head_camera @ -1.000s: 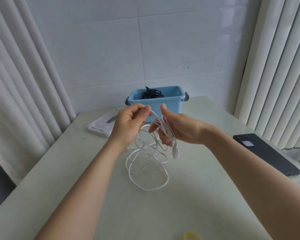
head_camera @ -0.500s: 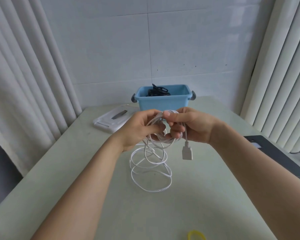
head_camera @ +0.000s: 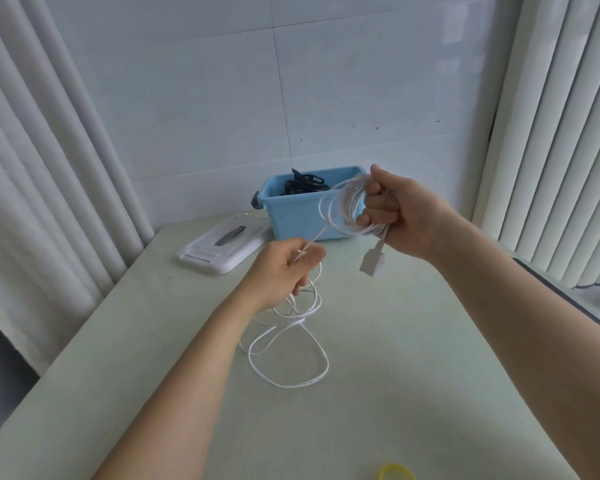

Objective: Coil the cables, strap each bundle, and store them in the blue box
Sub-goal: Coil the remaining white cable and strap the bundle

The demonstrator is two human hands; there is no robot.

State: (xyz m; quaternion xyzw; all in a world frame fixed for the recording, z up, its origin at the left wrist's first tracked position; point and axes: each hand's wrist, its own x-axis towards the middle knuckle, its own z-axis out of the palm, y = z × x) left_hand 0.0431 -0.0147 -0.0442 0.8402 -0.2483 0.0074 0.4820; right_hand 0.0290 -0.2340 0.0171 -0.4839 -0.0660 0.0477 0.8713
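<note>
My right hand point(head_camera: 400, 216) grips a coil of white cable point(head_camera: 342, 209), held up in front of the blue box point(head_camera: 291, 216). A white USB plug point(head_camera: 373, 261) dangles below that hand. My left hand point(head_camera: 284, 271) pinches the cable's free run lower down, above the table. The rest of the white cable lies in loose loops point(head_camera: 288, 355) on the table under my left hand. A black cable bundle point(head_camera: 302, 185) sits inside the blue box. A yellow strap point(head_camera: 394, 474) shows at the bottom edge.
The pale green table point(head_camera: 413, 375) stands against a tiled wall, with curtains on both sides. A white lid point(head_camera: 222, 251) lies left of the box. A dark flat device point(head_camera: 568, 306) sits at the table's right edge, mostly hidden by my right arm.
My hands have moved apart: the right hand rose with the coil toward the box, and the left hand dropped down and left, drawing out a length of cable.
</note>
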